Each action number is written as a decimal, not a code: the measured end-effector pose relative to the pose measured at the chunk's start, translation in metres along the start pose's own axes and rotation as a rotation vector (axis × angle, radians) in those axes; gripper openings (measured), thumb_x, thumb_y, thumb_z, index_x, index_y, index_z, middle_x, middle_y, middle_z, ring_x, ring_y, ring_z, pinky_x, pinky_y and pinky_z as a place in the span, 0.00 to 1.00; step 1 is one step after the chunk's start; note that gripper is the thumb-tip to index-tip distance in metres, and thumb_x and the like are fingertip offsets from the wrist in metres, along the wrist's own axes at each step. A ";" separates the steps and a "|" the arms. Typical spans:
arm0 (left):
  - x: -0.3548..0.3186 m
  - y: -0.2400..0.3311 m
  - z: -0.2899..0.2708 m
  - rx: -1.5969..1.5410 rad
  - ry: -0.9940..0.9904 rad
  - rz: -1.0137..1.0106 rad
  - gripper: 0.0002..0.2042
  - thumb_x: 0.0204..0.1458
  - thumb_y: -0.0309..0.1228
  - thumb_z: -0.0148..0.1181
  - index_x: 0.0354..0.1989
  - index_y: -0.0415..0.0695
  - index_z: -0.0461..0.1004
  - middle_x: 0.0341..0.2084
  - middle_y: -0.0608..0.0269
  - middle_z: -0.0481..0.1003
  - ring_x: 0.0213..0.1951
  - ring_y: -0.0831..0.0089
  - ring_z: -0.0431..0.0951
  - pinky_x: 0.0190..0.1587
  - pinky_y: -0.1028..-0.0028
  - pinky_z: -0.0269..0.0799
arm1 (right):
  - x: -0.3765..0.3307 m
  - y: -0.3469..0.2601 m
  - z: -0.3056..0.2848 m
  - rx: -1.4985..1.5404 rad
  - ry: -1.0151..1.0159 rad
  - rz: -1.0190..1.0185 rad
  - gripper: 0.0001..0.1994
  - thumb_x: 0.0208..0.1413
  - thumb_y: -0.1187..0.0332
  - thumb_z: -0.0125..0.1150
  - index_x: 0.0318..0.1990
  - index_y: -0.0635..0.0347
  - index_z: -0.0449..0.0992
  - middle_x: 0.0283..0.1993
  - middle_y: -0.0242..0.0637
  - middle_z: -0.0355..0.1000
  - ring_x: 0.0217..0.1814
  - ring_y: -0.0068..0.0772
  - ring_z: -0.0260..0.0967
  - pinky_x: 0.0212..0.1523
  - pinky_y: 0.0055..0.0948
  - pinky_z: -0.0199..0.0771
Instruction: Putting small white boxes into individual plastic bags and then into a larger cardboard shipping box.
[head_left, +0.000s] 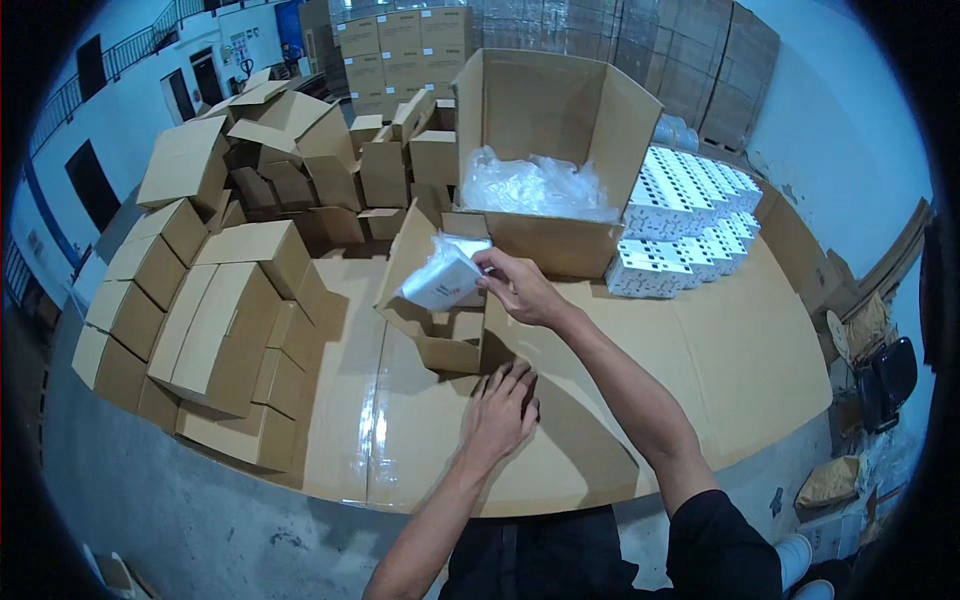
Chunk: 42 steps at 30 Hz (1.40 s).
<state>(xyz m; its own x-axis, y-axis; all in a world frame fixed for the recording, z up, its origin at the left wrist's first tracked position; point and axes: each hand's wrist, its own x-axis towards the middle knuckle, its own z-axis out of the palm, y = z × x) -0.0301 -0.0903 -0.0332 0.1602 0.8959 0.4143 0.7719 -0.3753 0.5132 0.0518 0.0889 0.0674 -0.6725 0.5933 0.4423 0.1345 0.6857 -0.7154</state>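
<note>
My right hand (518, 288) holds a white item wrapped in clear plastic (443, 277) above a small open cardboard box (440, 335) on the cardboard-covered table (700, 380). Just in front of that small box my left hand (498, 408) rests flat on the table, fingers spread, holding nothing. Behind them a large open carton (560, 150) holds more clear plastic-wrapped items (535, 188).
Stacks of small white boxes (685, 225) stand at the right of the large carton. Several closed brown boxes (215, 330) are piled at the left, and open empty ones (330, 150) lie behind them. Tall carton stacks (640, 50) line the back wall. Grey floor lies below the table edge.
</note>
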 end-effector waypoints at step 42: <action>0.004 -0.004 -0.002 -0.056 -0.022 -0.037 0.20 0.54 0.31 0.62 0.56 0.41 0.73 0.57 0.54 0.74 0.61 0.50 0.72 0.60 0.53 0.70 | 0.009 0.016 0.036 -0.800 0.085 0.041 0.08 0.48 0.69 0.70 0.33 0.61 0.78 0.41 0.45 0.73 0.49 0.50 0.73 0.45 0.48 0.72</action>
<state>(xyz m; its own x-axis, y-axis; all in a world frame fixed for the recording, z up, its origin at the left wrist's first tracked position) -0.0342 -0.0854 -0.0321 0.1457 0.9142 0.3782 0.7420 -0.3538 0.5694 0.0217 0.0904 0.0401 -0.6023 0.6324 0.4871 0.6597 0.7379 -0.1422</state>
